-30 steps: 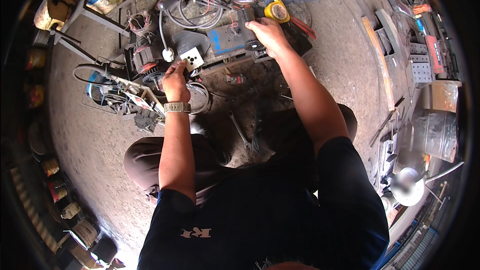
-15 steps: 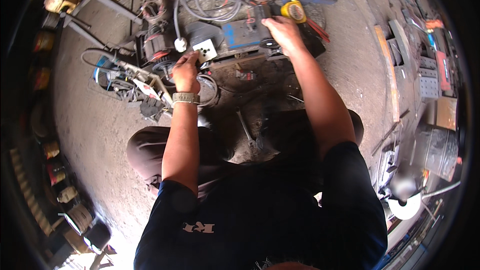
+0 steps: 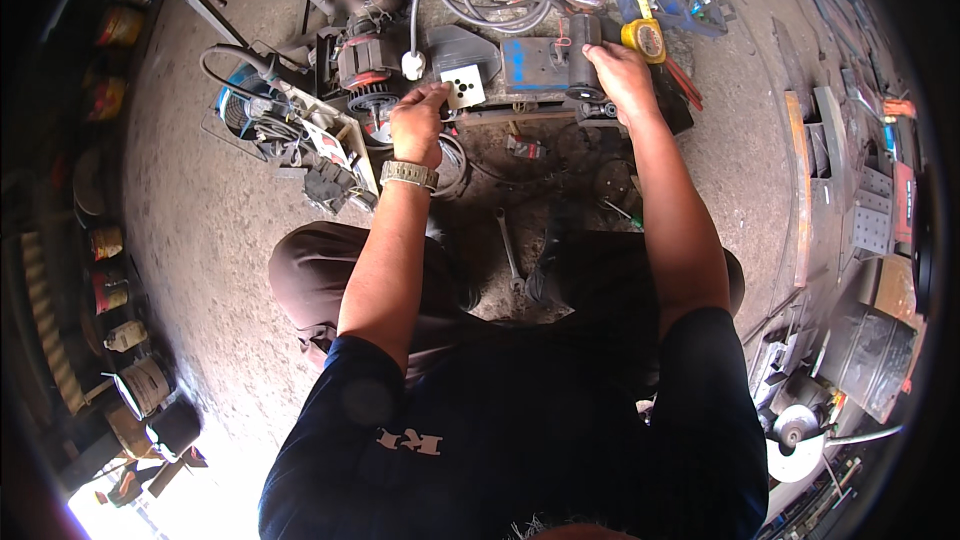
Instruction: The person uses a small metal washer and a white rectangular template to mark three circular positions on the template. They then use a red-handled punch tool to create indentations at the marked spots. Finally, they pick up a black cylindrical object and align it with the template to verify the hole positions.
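Observation:
My left hand (image 3: 418, 122) is closed, its fingertips pinching the near left edge of a small white plate with black holes (image 3: 466, 87). The plate lies against a dark angular metal sheet (image 3: 468, 48). My right hand (image 3: 624, 80) grips a dark cylinder (image 3: 583, 60) from its right side, thumb on top; the fingers beneath are hidden. Left of the cylinder is a dark metal block with blue marks (image 3: 535, 64). A white plug (image 3: 413, 66) on a grey cable sits beside the plate. Left of that stands a motor-like machine with a reddish ring (image 3: 366, 62).
A yellow tape measure (image 3: 644, 40) lies beyond my right hand, next to red-handled pliers (image 3: 684, 86). Coiled cables (image 3: 500, 5) are heaped at the back. Between my feet lies a wrench (image 3: 510, 250). A blue round item (image 3: 238, 100) and metal parts are at left.
The whole view has shifted, so the things and both hands appear farther right. Both hands stay at the same things, the left at the white plate, the right on the cylinder.

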Available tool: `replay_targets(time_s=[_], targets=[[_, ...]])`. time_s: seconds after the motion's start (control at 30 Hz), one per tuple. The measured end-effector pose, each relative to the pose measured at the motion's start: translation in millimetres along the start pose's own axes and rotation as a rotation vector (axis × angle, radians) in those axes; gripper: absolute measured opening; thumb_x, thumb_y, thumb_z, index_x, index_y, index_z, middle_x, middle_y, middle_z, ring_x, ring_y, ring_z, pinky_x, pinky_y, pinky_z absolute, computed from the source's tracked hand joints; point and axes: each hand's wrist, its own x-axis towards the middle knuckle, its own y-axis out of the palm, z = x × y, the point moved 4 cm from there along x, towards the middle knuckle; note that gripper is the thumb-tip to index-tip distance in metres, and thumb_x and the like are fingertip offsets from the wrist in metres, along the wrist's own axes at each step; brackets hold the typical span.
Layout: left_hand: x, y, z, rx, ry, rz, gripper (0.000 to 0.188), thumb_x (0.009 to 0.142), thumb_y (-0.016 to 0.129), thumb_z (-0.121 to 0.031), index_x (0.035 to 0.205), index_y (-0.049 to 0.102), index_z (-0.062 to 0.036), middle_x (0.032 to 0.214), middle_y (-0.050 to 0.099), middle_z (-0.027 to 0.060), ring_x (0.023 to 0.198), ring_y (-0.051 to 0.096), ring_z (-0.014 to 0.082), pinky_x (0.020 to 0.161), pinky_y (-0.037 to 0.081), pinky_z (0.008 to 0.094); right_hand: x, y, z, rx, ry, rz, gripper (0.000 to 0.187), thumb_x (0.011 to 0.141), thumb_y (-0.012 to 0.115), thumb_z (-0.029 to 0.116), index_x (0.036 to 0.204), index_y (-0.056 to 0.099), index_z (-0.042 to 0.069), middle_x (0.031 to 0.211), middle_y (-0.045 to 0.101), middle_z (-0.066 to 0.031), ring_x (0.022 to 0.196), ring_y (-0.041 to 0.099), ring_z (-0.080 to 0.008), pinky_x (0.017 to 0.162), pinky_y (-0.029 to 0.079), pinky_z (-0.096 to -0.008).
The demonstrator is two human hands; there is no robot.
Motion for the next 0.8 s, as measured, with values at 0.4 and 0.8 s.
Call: replay_targets(time_s=[0.4,0.8], targets=[[-2.3,4.0,-5.1,-0.105,0.003,0.05,0.006,0.095,0.078,-0.01,0.099,0.076,-0.0055,0.081,0.07,-0.0037,0.061,0.051,0.0044,0.054,0.036,0.0227,-17.0,0.4,17.0,-0.144,-0.042,-0.038,0.047,0.1,0.072,0.036,0.127,0.072,-0.002,0.116,0.078,-0.0106,0.107,0.07,-0.0146,0.097,0.051,-0.0309],[3.4,1.0,-7.4,-0.035,0.031,0.045,0.006,0.095,0.077,-0.008,0.1,0.075,-0.0051,0.08,0.068,-0.0041,0.063,0.052,0.004,0.057,0.039,0.0216,-16.5,0.0,17.4,-0.161,-0.041,-0.068,0.05,0.098,0.072,0.041,0.127,0.073,0.001,0.115,0.079,-0.0143,0.107,0.073,-0.0205,0.096,0.053,-0.0338]])
